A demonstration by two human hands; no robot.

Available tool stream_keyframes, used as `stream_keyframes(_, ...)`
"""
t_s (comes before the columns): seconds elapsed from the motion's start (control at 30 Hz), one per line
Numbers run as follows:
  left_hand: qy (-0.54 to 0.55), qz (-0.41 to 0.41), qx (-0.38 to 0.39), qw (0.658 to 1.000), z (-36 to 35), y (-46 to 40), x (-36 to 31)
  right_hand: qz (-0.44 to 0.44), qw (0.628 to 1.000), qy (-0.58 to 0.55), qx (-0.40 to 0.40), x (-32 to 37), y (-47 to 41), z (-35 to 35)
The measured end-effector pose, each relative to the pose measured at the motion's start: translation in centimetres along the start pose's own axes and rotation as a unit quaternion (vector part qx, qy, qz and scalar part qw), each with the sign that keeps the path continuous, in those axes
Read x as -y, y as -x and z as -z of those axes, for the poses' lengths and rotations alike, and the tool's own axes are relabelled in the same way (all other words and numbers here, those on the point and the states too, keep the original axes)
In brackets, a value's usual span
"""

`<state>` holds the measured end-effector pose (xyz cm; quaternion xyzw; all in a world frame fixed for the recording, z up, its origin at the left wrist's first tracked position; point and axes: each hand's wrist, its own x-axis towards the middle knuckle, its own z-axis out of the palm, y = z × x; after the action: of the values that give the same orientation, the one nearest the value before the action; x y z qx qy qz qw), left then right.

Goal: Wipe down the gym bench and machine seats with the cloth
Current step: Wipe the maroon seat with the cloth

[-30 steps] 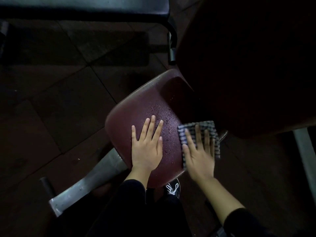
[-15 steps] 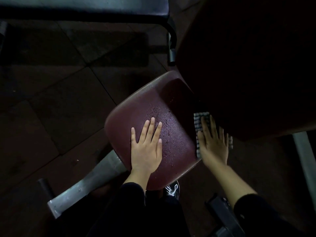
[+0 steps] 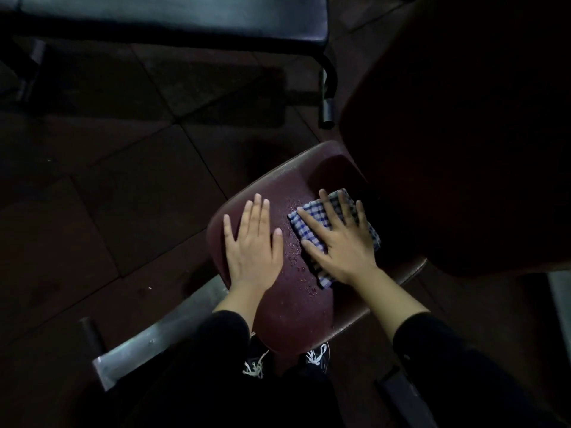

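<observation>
A dark red padded machine seat (image 3: 296,307) sits in the middle of the head view, speckled with water droplets. My left hand (image 3: 251,247) lies flat on its left side, fingers together, holding nothing. My right hand (image 3: 341,242) presses flat with spread fingers on a folded blue-and-white checked cloth (image 3: 312,216) on the seat's right half. The large dark red backrest (image 3: 463,134) rises to the right and shades the seat's far corner.
A black padded bench (image 3: 173,17) with a curved black metal leg (image 3: 327,88) stands across the top. A grey steel frame beam (image 3: 160,335) runs out from under the seat to the lower left. My shoes (image 3: 256,366) stand below the seat on dark floor tiles.
My right hand has slid the cloth from the seat's right edge back left toward the middle. My left hand has stayed flat on the seat's left side.
</observation>
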<state>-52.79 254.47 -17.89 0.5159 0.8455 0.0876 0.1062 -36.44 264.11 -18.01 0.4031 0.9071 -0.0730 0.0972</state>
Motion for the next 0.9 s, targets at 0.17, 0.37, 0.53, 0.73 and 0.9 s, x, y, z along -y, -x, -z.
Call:
stream_keyframes(0.17, 0.004, 0.017, 0.025, 1.000, -0.8, -1.6, 1.7, 0.003, 1.000, -0.003, -0.012, 0.0, -0.4, -0.4)
stream_keyframes(0.37, 0.009, 0.015, -0.003, 1.000, -1.2, -1.5, 1.6, 0.011, 1.000, -0.014, -0.011, 0.9, -3.1, 0.5)
stream_keyframes(0.53, 0.003, 0.011, -0.001, 1.000, -1.3, -1.6, 1.7, -0.006, 0.999, -0.041, -0.015, 0.6, -11.2, 2.5)
stream_keyframes(0.73, 0.005, 0.006, -0.006, 1.000, -1.4, -1.5, 1.9, -0.056, 0.971, -0.231, -0.040, -4.1, -10.9, 2.3)
stream_keyframes(0.9, 0.004, 0.009, -0.009, 1.000, -1.6, -1.5, 1.9, -0.078, 0.992, -0.082, -0.046, -2.3, -4.0, 0.4)
